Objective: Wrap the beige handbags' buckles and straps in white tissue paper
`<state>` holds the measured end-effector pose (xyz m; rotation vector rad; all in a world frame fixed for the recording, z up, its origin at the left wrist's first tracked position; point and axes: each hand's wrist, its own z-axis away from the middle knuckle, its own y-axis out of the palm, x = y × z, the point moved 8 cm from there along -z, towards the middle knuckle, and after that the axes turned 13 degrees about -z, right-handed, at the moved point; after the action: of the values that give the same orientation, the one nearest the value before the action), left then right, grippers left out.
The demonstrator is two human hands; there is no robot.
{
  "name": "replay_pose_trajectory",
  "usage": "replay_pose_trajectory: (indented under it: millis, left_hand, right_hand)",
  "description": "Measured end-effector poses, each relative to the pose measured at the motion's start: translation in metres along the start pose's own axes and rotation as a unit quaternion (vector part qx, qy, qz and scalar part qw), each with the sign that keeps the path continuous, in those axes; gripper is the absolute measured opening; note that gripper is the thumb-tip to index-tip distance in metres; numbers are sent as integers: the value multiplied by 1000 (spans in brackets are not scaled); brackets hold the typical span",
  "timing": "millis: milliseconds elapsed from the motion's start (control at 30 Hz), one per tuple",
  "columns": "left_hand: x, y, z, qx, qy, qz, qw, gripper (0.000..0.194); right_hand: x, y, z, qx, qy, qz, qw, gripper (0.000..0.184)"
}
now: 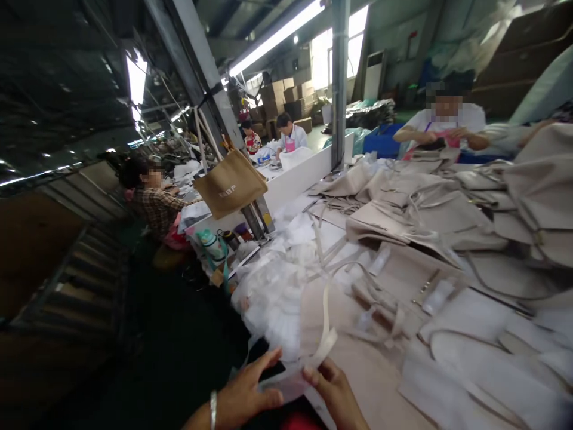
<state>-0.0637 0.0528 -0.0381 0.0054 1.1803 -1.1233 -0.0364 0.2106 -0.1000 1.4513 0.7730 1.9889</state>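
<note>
At the bottom of the head view, my left hand (239, 388), with a bracelet at the wrist, has its thumb and fingers spread apart beside a whitish see-through sheet (289, 382). The fingers of my right hand (333, 391) are bent and pinched on the lower end of a cream strip (326, 345). That strip rises from the hand and curves over a beige bag panel (313, 304). Part of the sheet lies between my two hands, blurred. Crumpled white wrapping (273, 292) is heaped just beyond them.
Beige bags (447, 215) with straps cover the table's right side. A person (447, 119) handles a piece across the table. Left of the table, a brown bag (233, 184) hangs on a post above a teal bottle (212, 245). Another person (154, 200) sits farther left.
</note>
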Motion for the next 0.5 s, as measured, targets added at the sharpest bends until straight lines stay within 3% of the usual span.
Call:
replay_pose_trajectory:
  millis: [100, 167, 267, 400, 500]
  left_hand:
    - [-26, 10, -28, -49, 66, 21, 996, 41]
    - [-29, 23, -39, -54, 76, 101, 991, 22]
    - [-7, 34, -44, -78, 30, 200, 976, 16]
    - [32, 38, -38, -96, -28, 262, 960, 25]
    - [53, 40, -34, -96, -46, 303, 947, 35]
  right_hand:
    - [-11, -5, -1, -33, -2, 27, 999, 47]
    - [-14, -10, -3, -56, -13, 39, 998, 48]
    - [-11, -8, -6, -66, -2, -13, 998, 54]
    - [10, 3, -15, -85, 42, -159, 983, 60]
    - [30, 4, -23, -115, 32, -146, 982, 51]
